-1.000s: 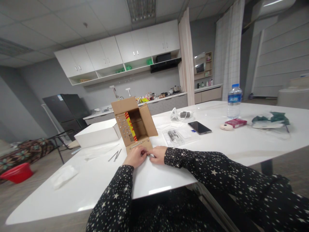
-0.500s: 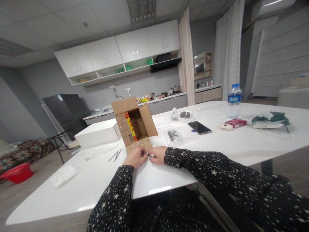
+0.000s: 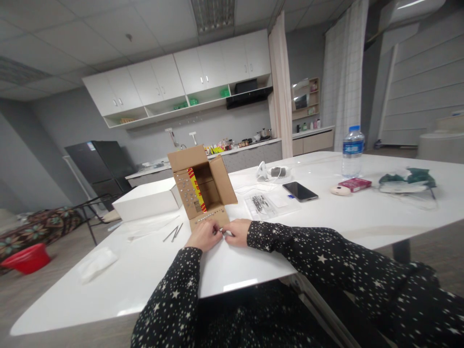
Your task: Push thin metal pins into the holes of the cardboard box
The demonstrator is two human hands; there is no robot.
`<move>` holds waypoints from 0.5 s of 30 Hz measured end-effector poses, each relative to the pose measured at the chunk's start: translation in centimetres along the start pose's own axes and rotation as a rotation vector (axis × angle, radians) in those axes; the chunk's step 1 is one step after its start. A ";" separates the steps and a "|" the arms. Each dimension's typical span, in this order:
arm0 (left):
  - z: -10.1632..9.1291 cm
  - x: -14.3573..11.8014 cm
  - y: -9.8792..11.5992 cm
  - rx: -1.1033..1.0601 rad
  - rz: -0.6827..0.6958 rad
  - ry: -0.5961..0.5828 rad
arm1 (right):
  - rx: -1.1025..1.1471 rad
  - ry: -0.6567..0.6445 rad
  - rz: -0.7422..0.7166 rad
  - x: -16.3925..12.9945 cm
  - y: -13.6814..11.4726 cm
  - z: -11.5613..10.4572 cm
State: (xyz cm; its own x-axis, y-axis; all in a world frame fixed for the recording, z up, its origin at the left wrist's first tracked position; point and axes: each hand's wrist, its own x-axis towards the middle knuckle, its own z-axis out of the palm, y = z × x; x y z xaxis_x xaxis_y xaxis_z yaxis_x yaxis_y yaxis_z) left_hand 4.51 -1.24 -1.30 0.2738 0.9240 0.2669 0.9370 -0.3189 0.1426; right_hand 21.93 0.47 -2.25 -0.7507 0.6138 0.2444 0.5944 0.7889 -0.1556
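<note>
My left hand and my right hand meet at the front edge of an open cardboard box. The fingers of both are closed in a pinch, with the tips almost touching. Whatever lies between them is too small to make out. Small shiny round pieces dot the box's left flap and line its front flap. A strip of red and yellow tape runs down the left flap's inner edge. The box's mouth faces me, and its right flap stands out.
Thin metal tools and a crumpled white tissue lie to the left, before a white box. Rightward are a clear plastic packet, a phone, a water bottle, a pink box and a white cable.
Both hands and the box stay in nearly the same place. The whole view has shifted very slightly.
</note>
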 end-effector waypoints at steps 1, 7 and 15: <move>0.0 0.0 0.0 -0.001 0.002 0.000 | -0.004 0.000 0.001 0.0 0.0 0.0; 0.2 0.2 -0.1 0.010 -0.012 -0.012 | -0.004 -0.004 -0.002 0.0 0.1 0.1; 0.4 0.3 -0.2 0.048 -0.026 -0.021 | 0.005 -0.005 0.007 0.0 0.1 0.1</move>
State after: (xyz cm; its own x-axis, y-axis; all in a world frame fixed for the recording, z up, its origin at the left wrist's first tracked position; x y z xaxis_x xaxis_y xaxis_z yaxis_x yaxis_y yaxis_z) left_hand 4.52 -0.86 -1.63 0.2530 0.9364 0.2434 0.9532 -0.2843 0.1032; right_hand 21.93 0.57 -2.33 -0.7476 0.6198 0.2384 0.5987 0.7844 -0.1620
